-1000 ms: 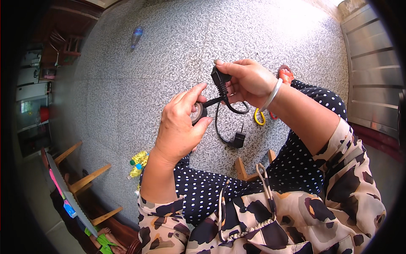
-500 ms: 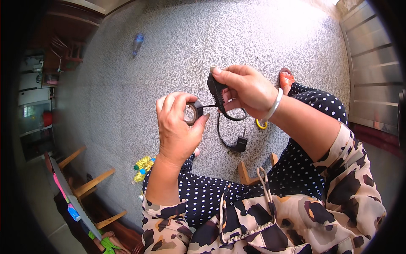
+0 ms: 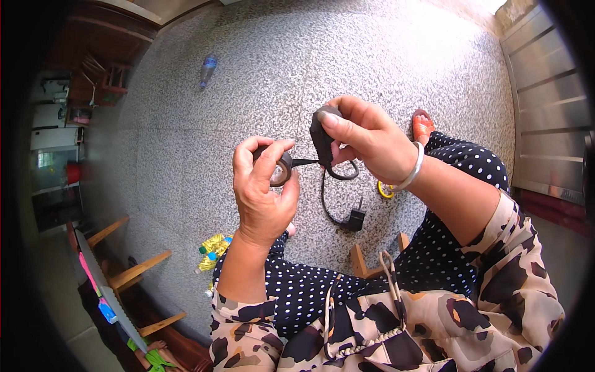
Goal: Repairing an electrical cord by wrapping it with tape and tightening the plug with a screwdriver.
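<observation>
A: Position of the roll?

B: The black ring-shaped roll of tape with a brownish inner core is in the left hand, pinched between thumb and fingers, its hole partly facing the camera.

A: And the right hand?

B: Thumb and fingers pinch the upper part of an elongated black moulded connector. Long axis: roughly away from the wearer, slight tilt.

A: Key relation?

B: Connector lies to the right of the roll, apart from it. A narrow, straight black strip of tape bridges the gap, crosswise to the connector, meeting its nearer end. Left hand is closest to the roll, right hand to that junction. Whether the strip wraps around: cannot tell.

A: Below?

B: Looped thin black cable; blocky black plug, hanging or resting, unclear.

A: Labels?

B: None legible on roll, connector or plug. Clear bottle with a blue band, on the floor: small lettering, not transcribed.
</observation>
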Motion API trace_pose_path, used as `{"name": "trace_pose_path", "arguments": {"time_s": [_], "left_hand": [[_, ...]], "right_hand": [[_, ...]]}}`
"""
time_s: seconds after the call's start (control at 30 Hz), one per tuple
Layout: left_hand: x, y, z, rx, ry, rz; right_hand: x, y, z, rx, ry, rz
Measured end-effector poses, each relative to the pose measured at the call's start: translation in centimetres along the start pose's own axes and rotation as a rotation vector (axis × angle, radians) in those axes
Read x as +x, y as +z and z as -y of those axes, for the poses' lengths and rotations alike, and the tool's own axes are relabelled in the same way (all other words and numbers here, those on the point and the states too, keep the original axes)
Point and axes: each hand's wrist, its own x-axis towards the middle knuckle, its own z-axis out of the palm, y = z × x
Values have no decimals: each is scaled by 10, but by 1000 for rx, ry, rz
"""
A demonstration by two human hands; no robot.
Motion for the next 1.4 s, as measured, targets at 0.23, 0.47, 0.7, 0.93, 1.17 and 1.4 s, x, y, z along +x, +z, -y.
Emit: {"name": "trace_pose_path", "arguments": {"time_s": [0.23,0.47,0.7,0.93,1.17,1.4], "left_hand": [[1,-7,-2,-26,-15,-63],[-1,-9,-2,-43,-65,32],[-3,-8,-3,-31,-92,85],[-3,-14,3,-722,-544,383],[2,-18,2,-874,-497,534],[0,-20,5,-864,-447,579]], "right_hand": [[1,-3,-1,-196,-264,194],[-2,-4,1,-285,-322,177],[1,0,-3,-323,-357,11],[2,-3,0,-57,-80,-30],[6,-4,2,-42,54,-59],[6,-4,2,-64,99,-78]]}}
